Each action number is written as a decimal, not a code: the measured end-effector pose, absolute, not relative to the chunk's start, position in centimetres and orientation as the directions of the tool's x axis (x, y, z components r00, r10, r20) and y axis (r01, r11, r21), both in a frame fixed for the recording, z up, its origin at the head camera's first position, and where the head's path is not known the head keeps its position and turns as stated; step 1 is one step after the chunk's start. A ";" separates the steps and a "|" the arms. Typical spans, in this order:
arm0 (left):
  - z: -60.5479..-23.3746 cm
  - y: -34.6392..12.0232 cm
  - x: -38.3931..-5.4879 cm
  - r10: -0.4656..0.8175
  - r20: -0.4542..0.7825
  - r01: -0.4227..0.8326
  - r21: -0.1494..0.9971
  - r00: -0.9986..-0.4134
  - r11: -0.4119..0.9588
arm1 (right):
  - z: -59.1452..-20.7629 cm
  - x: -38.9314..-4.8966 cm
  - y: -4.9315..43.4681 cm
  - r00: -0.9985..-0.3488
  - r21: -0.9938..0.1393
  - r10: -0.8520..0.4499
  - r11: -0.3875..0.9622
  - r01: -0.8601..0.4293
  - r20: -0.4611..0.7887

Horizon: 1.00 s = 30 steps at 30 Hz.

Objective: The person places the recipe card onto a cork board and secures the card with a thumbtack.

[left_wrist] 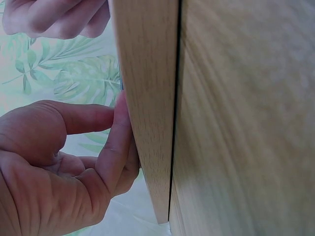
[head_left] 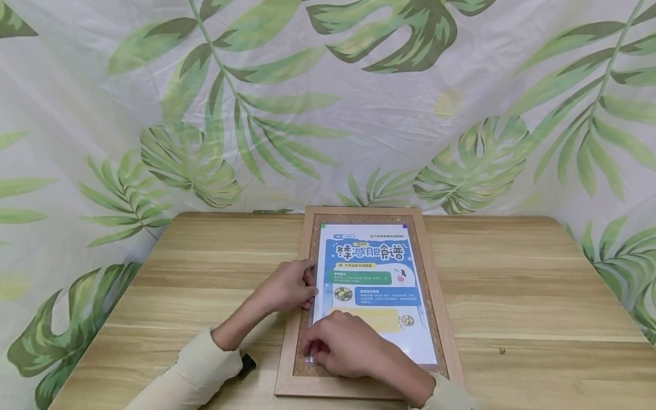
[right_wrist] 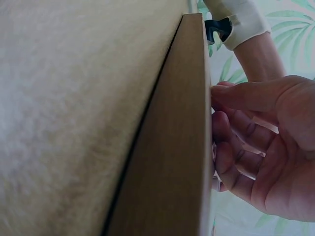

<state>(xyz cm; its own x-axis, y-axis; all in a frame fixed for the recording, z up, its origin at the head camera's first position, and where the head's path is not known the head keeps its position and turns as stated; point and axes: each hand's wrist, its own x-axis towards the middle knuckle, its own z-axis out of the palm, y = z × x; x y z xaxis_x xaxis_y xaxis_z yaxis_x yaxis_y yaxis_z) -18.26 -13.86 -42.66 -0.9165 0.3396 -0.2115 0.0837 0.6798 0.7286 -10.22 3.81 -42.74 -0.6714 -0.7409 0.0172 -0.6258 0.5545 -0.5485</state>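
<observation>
A blue-and-white printed poster [head_left: 379,307], with a clear sheet edge showing around it, lies on a cork board [head_left: 443,364] in a wooden frame [head_left: 328,387]. My left hand [head_left: 292,286] pinches at the poster's left edge, about halfway down; in the left wrist view its thumb and forefinger meet just above the frame's side. Lower down, my right hand [head_left: 348,344] has curled fingers with thumb and forefinger at the poster's bottom left corner, which they hide. A green pin [head_left: 323,226] sits at the top left corner, a purple pin [head_left: 405,226] at the top right.
The framed board lies on a wood-grain table [head_left: 533,296], its far end near the table's back edge. Behind hangs a leaf-patterned cloth [head_left: 287,114]. A black strap piece [head_left: 247,365] shows beside the left sleeve [head_left: 195,370].
</observation>
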 end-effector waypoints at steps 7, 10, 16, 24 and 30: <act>-42.7 -13.8 -18.3 0.338 -0.222 0.076 0.726 -0.915 0.684 | -42.8 -10.4 3.9 -0.674 -0.562 -0.739 0.549 -0.618 0.019; -42.7 -13.8 -18.3 0.336 -0.223 0.075 0.724 -0.915 0.685 | -42.9 -10.5 4.0 -0.677 -0.581 -0.736 0.543 -0.606 0.018; -42.7 -13.8 -18.3 0.335 -0.223 0.075 0.725 -0.915 0.685 | -43.1 -10.7 4.0 -0.670 -0.583 -0.742 0.537 -0.610 0.017; -42.7 -13.8 -18.3 0.340 -0.225 0.075 0.727 -0.913 0.682 | -43.3 -10.8 4.1 -0.673 -0.573 -0.739 0.542 -0.615 0.023; -42.7 -13.8 -18.3 0.340 -0.223 0.079 0.723 -0.914 0.686 | -43.0 -10.5 3.9 -0.682 -0.579 -0.731 0.548 -0.604 0.020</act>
<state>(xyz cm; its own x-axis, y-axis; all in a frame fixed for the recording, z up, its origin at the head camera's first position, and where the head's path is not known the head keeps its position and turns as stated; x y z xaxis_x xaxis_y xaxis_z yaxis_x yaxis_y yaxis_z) -18.31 -13.85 -42.68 -0.9135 0.3401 -0.2231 0.0786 0.6859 0.7235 -10.49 3.88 -42.96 -0.6824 -0.7307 0.0204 -0.6042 0.5480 -0.5785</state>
